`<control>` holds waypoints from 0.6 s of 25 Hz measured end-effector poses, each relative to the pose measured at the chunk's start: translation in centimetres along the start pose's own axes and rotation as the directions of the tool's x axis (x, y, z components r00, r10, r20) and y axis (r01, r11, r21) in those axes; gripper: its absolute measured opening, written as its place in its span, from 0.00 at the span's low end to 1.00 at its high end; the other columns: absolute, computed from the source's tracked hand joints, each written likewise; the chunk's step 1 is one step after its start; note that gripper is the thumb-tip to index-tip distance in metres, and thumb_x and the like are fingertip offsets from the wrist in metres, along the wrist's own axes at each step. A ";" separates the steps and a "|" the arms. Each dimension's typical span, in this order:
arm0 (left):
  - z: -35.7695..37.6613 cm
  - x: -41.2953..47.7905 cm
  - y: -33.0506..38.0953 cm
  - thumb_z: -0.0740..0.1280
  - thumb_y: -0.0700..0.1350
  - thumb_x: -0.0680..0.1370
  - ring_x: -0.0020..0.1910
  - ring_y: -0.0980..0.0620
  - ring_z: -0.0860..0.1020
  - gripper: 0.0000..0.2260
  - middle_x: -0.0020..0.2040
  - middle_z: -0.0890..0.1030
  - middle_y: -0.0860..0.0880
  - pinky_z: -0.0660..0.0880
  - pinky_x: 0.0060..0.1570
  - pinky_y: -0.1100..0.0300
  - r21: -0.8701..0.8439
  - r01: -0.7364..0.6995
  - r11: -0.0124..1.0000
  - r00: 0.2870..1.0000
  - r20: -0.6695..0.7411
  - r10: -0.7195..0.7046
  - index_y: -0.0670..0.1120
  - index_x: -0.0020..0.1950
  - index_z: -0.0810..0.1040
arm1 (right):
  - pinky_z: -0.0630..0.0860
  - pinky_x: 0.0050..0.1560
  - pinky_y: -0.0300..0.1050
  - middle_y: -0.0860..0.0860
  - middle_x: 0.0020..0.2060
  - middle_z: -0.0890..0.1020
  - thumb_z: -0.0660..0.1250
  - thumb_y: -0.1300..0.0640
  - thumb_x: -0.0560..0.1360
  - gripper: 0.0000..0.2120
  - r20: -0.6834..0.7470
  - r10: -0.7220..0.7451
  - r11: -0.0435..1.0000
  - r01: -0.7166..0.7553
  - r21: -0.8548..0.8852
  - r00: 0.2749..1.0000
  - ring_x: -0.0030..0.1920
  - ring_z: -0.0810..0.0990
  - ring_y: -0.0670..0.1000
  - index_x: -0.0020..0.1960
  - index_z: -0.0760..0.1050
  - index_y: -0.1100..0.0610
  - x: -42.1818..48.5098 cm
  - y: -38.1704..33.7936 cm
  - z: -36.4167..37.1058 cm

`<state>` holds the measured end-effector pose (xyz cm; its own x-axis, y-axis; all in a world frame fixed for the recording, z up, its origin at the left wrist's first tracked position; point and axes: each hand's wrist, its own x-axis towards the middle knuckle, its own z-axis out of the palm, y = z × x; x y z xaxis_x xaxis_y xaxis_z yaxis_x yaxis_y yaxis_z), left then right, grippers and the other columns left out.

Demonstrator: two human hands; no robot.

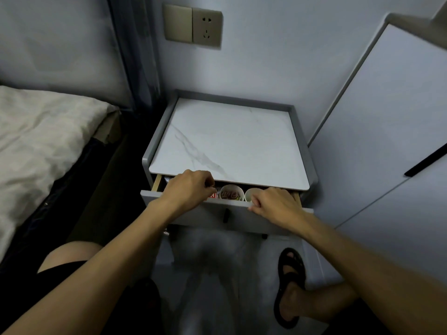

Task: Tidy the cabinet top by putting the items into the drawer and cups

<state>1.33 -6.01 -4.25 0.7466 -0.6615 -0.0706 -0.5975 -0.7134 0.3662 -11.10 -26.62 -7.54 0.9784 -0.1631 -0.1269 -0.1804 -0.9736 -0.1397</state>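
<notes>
At the corner of a small room, between a bed (43,131) on the left and a pale wardrobe door (387,117) on the right, stands a low bedside cabinet seen from above. Its cabinet top (229,146) is a white, marble-look slab with faint grey veins, framed by a raised grey rim on the back and sides.

Just under the slab, the drawer (208,213) is pulled out a short way, showing a narrow strip of its inside. Two white paper cups stand upright side by side in that strip. The left cup (231,192) holds small colourful pieces in red, pink and yellow, too small to identify. The right cup (251,193) is partly hidden by the person's hand. To the left of the cups lies a red-and-white item (214,195), mostly covered, so its nature is unclear.

The left hand (187,189) hovers over the left part of the open drawer with its fingers curled inward; whether it pinches anything cannot be told. The right hand (275,204) grasps the top edge of the drawer front near its right end, fingers bent over the edge and thumb against the front face. A small black handle (226,215) sits at the middle of the drawer front, between the two forearms.

On the wall above is a bronze switch and socket plate (193,26). Below, a foot in a black sandal (289,286) rests on the floor.
</notes>
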 end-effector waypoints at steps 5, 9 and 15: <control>-0.3 2.0 -1.6 0.65 0.56 0.77 0.51 0.48 0.79 0.12 0.49 0.83 0.52 0.74 0.47 0.54 -0.056 0.018 0.998 0.997 0.078 -0.014 0.54 0.57 0.77 | 0.66 0.37 0.45 0.50 0.38 0.80 0.61 0.48 0.79 0.09 -0.112 -0.047 0.985 0.027 -0.170 0.993 0.39 0.78 0.54 0.44 0.70 0.52 2.7 1.2 0.1; -1.0 2.9 -1.8 0.65 0.57 0.78 0.38 0.52 0.80 0.14 0.51 0.82 0.50 0.77 0.50 0.54 -0.027 -0.023 0.999 0.985 0.169 0.028 0.53 0.61 0.75 | 0.64 0.35 0.46 0.53 0.42 0.82 0.60 0.50 0.80 0.10 -0.153 -0.075 0.929 0.013 -0.371 0.985 0.41 0.80 0.58 0.49 0.71 0.57 4.6 1.5 -0.1; -3.9 3.0 -0.8 0.66 0.58 0.78 0.49 0.49 0.78 0.21 0.62 0.78 0.48 0.74 0.54 0.54 0.073 -0.083 0.994 0.963 0.264 0.061 0.52 0.68 0.71 | 0.71 0.40 0.48 0.54 0.46 0.81 0.62 0.54 0.78 0.05 -0.018 0.046 0.966 -0.049 -0.253 0.999 0.44 0.79 0.57 0.48 0.68 0.56 4.5 0.9 -2.3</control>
